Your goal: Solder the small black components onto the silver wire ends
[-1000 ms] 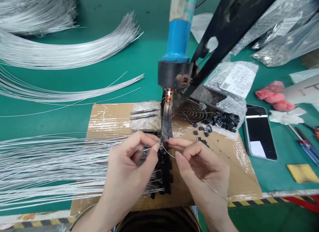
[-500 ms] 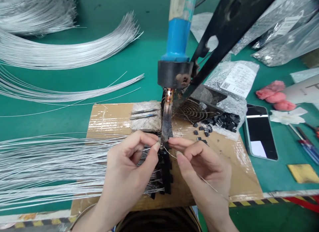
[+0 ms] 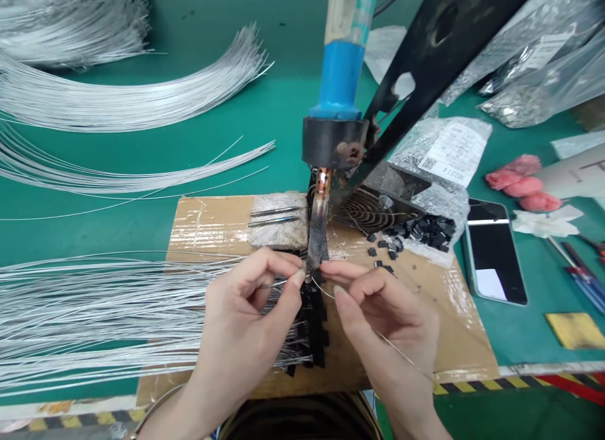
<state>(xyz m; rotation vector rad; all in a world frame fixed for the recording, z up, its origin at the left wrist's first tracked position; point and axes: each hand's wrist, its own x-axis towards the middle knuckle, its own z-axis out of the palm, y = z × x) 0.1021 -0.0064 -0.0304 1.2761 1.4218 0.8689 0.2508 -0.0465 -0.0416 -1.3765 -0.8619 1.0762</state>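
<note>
A clamped soldering iron (image 3: pixel 317 238) points down, its tip between my two hands. My left hand (image 3: pixel 250 320) pinches the end of a thin grey wire (image 3: pixel 280 283) right beside the tip; the fingertips hide the exact end. My right hand (image 3: pixel 392 320) holds a fine solder wire (image 3: pixel 324 291) between thumb and fingers, and its free end reaches the tip. Below the tip lies a row of black connectors (image 3: pixel 317 339), joined to a bundle of grey wires (image 3: pixel 118 314) that runs off to the left.
The iron's black bracket (image 3: pixel 425 68) slants across the upper right. Loose black pieces (image 3: pixel 428 231) lie by a plastic bag. A pad (image 3: pixel 278 235) with two metal rods sits on cardboard (image 3: pixel 212 219). Wire bundles (image 3: pixel 142 106) lie at left, a phone (image 3: pixel 494 251) at right.
The whole view has shifted very slightly, with the iron appearing a little further right. Both hands keep the same grip and place by the tip.
</note>
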